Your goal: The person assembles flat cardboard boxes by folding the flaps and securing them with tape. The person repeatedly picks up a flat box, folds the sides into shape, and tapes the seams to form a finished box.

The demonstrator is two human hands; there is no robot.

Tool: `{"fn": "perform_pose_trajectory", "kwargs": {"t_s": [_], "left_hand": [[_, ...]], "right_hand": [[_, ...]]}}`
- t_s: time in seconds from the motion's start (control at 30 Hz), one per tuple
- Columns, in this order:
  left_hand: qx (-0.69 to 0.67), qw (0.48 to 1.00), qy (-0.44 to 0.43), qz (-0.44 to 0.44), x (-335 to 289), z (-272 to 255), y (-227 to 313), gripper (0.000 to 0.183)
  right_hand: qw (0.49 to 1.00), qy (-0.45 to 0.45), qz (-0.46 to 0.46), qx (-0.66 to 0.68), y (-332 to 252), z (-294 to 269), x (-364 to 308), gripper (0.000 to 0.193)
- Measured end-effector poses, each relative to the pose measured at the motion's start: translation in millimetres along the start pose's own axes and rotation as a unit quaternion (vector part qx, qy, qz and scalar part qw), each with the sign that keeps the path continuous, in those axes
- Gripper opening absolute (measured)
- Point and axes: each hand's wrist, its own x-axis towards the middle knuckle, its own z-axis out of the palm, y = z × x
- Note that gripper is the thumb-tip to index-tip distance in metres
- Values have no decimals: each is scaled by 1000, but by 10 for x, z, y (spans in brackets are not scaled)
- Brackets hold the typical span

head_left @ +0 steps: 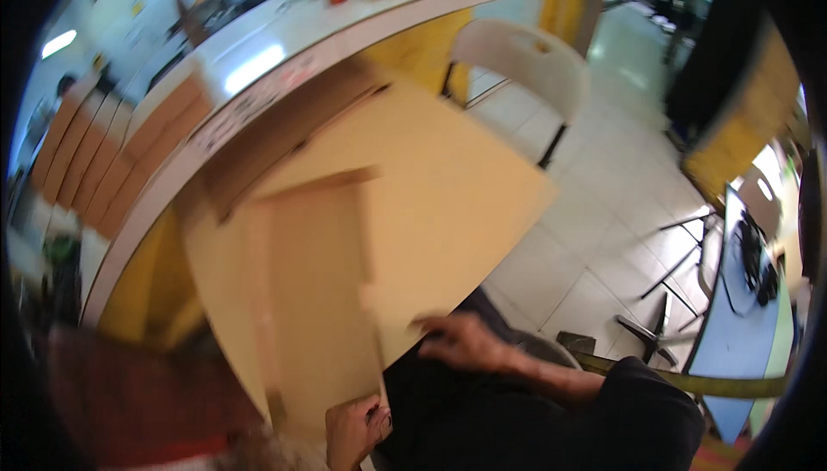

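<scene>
Workshop-like room with glossy pale floor tiles (594,238), a white counter with a smooth, light-catching top (284,49) bowed by the lens, and upright brown cardboard boxes (129,148) in a close row at left. Beyond the work area, a white moulded-plastic chair with dark legs (525,58); at far right, a blue flat-topped table (741,355) bearing a tangle of black cables (755,260). At centre, a pale yellow-tan tabletop, flat, matte and straight-edged (465,195), set close against the counter. Along its counter side, a long, narrow brown cardboard piece with dark-lined edges (293,139). On the left part of the tabletop, lengthwise toward the wearer, a long, shallow brown cardboard tray (317,299), with a plain, even inner face, low raised walls and outlines softened by motion blur. Left hand (353,432) at the tray's near right corner, back of the hand upward, fingers curled inward and closed on the cardboard edge; finer finger placement not discernible. Right hand (465,343) empty, palm down, fingers loosely bent and spread toward the left, just beside the near table edge above black clothing (534,419); forearm angled in from the lower right.
</scene>
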Motion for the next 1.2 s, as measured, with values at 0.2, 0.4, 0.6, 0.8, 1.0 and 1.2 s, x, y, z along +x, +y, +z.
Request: {"fn": "perform_pose_trajectory", "kwargs": {"t_s": [0.2,0.4,0.6,0.8,1.0,1.2], "left_hand": [[61,984,7,-165,-729,-310,-396,27],[75,981,155,85,-12,90,3,57],[27,967,182,177,1021,575,770,40],[21,966,147,210,1227,591,520,17],[-34,982,68,175,1199,385,355,26],[-55,982,41,174,1206,325,294,29]], "right_hand": [[942,276,-33,-191,55,-621,154,58],[918,208,-90,-327,378,-722,-70,54],[919,182,-90,-339,63,-676,-43,38],[944,156,-98,-273,380,-891,-196,46],[958,204,-132,-153,777,-828,-213,29],[972,222,54,62,515,-803,-73,23]]}}
